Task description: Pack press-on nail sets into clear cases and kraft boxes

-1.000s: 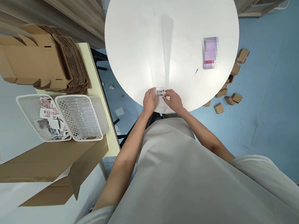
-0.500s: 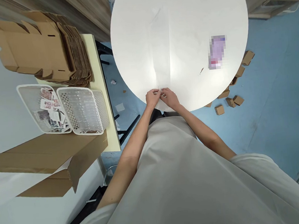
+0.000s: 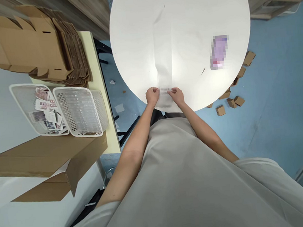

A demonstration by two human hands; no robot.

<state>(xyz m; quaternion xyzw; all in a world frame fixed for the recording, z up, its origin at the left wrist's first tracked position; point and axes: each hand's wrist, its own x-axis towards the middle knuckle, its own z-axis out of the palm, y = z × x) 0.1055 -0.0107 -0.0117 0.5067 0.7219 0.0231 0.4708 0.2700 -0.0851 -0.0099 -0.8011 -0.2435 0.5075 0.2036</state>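
At the near edge of the round white table (image 3: 180, 22), my left hand (image 3: 152, 95) and my right hand (image 3: 177, 95) are both closed in a pinch. Between them they hold a small clear packet (image 3: 165, 94) with a printed card inside, one hand on each side of it. The packet hangs flat just above the table edge, close to my body. Its print is too small to read.
A blurred purple item (image 3: 219, 52) lies on the table's right part. To the left, a side table carries two white mesh baskets (image 3: 78, 112), one holding printed cards (image 3: 43, 110), and a stack of flat cardboard blanks (image 3: 34, 46). Small brown boxes (image 3: 234, 101) litter the blue floor.
My hands have drawn apart from touching over the packet to gripping its two sides. The packet now shows between them.
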